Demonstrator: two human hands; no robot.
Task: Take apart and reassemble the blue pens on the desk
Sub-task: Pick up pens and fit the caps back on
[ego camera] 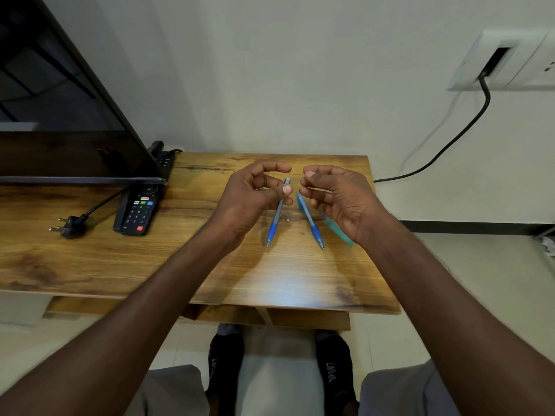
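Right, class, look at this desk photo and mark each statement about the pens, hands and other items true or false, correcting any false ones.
1. Two blue pens lie on the desk, left pen and right pen, in a V with their tips nearer the person. True.
2. The left hand holds a pen lifted high off the desk. False: both pens lie on the wooden desk; the right hand lifts none either.
3. A remote control lies left of the pens. True.
4. The plug on the desk sits in the wall socket. False: it lies loose on the desk.
5. The screen stands right of the pens. False: it stands left.
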